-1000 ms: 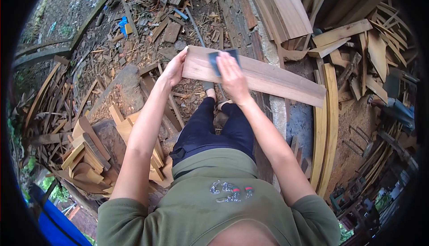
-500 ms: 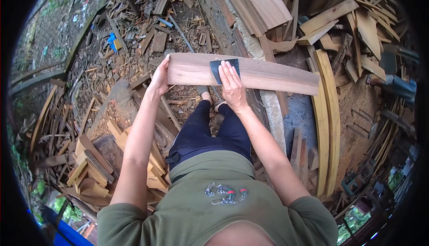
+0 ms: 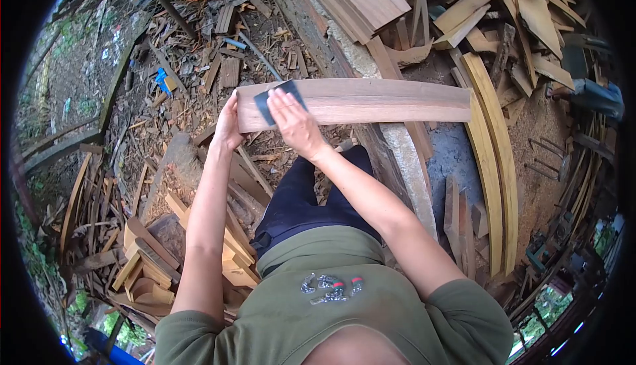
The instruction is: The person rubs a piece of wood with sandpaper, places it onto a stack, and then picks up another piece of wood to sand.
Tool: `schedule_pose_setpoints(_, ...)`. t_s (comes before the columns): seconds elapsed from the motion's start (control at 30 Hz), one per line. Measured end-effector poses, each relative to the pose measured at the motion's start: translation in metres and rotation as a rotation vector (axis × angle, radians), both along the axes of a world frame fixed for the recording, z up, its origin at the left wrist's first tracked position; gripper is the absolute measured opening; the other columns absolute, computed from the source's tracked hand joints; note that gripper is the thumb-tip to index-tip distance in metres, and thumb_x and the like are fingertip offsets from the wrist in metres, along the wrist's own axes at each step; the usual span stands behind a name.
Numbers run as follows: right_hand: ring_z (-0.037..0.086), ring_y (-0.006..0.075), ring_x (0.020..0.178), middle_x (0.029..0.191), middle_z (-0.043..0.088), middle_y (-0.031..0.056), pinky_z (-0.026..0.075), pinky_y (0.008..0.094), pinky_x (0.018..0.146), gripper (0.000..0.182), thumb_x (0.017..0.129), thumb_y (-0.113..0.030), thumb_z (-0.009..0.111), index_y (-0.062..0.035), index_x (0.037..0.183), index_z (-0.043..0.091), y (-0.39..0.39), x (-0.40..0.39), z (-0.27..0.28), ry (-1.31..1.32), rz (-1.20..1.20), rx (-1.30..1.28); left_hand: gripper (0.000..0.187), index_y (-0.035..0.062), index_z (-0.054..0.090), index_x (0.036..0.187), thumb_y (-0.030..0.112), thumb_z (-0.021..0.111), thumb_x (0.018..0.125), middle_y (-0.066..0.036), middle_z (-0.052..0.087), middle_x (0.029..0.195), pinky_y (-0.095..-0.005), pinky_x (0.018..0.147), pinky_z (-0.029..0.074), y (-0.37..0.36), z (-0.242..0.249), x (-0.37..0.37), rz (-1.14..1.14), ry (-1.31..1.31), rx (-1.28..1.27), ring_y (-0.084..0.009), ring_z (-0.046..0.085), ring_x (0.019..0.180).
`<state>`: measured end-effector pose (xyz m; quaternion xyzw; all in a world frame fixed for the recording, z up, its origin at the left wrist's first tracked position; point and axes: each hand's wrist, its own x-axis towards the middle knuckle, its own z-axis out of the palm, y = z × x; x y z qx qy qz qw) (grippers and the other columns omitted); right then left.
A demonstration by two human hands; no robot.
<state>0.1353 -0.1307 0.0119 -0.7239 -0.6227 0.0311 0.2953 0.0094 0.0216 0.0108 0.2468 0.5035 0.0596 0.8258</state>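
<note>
A long, slightly curved wooden board [image 3: 391, 103] lies across in front of me, its right end by the yellowish planks. My left hand [image 3: 228, 125] grips the board's left end, with the thumb along the edge and the other fingers partly hidden behind it. On the board's face near that end, my right hand [image 3: 295, 123] lies with fingers extended over a dark sheet of sandpaper [image 3: 270, 108], pressing it flat against the wood.
Two curved yellowish planks [image 3: 487, 159] stand at the right beside a low concrete ledge [image 3: 405, 156]. Wider boards [image 3: 361, 0] are stacked at the top. Offcuts [image 3: 149, 265] are heaped at lower left, and wood scraps litter the ground.
My right hand and the sandpaper have slid left along the board, from its middle to near its left end. The board has tilted slightly, its right end now higher in view.
</note>
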Motion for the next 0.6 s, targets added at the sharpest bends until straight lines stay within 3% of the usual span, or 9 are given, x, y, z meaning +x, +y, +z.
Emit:
schedule_pose_setpoints(0.13, 0.047, 0.0294, 0.127, 0.135, 0.049, 0.0198, 0.035, 0.0390, 0.109, 0.046, 0.081, 0.000, 0.049, 0.0056, 0.127, 0.049, -0.067, 0.031, 0.006, 0.028, 0.096, -0.060, 0.058, 0.0018, 0.055, 0.123, 0.051, 0.043, 0.094, -0.012, 0.062, 0.118, -0.0409, 0.096, 0.045, -0.002, -0.009, 0.000, 0.032, -0.047, -0.010, -0.0242, 0.061, 0.108)
schedule_pose_setpoints(0.27, 0.046, 0.0305, 0.128, 0.135, 0.048, 0.0201, 0.034, 0.0404, 0.110, 0.049, 0.080, 0.005, 0.048, 0.0046, 0.129, 0.049, -0.146, 0.090, -0.001, -0.191, -0.396, -0.235, 0.054, 0.0062, 0.056, 0.123, 0.051, 0.044, 0.094, -0.009, 0.061, 0.120, -0.0376, 0.099, 0.041, -0.006, -0.005, -0.002, 0.055, 0.015, 0.014, -0.0205, 0.057, 0.111)
schedule_pose_setpoints(0.37, 0.045, 0.0316, 0.128, 0.134, 0.049, 0.0201, 0.033, 0.0415, 0.111, 0.050, 0.080, 0.006, 0.046, 0.0043, 0.130, 0.048, -0.132, 0.071, 0.000, -0.204, -0.526, -0.255, 0.058, 0.0020, 0.057, 0.121, 0.051, 0.043, 0.094, -0.012, 0.063, 0.118, -0.0412, 0.098, 0.043, -0.003, -0.011, 0.001, 0.064, 0.005, 0.020, -0.0239, 0.060, 0.108)
schedule_pose_setpoints(0.47, 0.048, 0.0301, 0.125, 0.131, 0.052, 0.0191, 0.036, 0.0401, 0.109, 0.046, 0.079, 0.004, 0.048, 0.0048, 0.125, 0.051, -0.101, 0.029, 0.006, -0.045, -0.229, -0.091, 0.057, 0.0026, 0.057, 0.121, 0.051, 0.043, 0.094, -0.011, 0.063, 0.117, -0.0407, 0.097, 0.043, -0.001, -0.015, 0.000, 0.040, 0.005, 0.027, -0.0241, 0.060, 0.107)
schedule_pose_setpoints(0.53, 0.050, 0.0297, 0.123, 0.130, 0.054, 0.0179, 0.036, 0.0394, 0.109, 0.045, 0.079, 0.003, 0.049, 0.0048, 0.124, 0.052, -0.101, 0.026, 0.016, 0.001, -0.106, -0.111, 0.055, 0.0043, 0.058, 0.120, 0.051, 0.043, 0.094, -0.010, 0.064, 0.116, -0.0396, 0.096, 0.044, -0.001, -0.019, -0.002, 0.017, -0.006, 0.024, -0.0235, 0.060, 0.106)
schedule_pose_setpoints(0.6, 0.047, 0.0301, 0.127, 0.131, 0.052, 0.0186, 0.034, 0.0399, 0.110, 0.046, 0.080, 0.004, 0.047, 0.0039, 0.125, 0.052, -0.120, 0.048, 0.015, -0.021, -0.183, -0.138, 0.054, 0.0059, 0.059, 0.119, 0.051, 0.044, 0.094, -0.009, 0.065, 0.114, -0.0388, 0.095, 0.044, -0.002, -0.025, -0.001, 0.051, 0.055, 0.105, -0.0225, 0.061, 0.105)
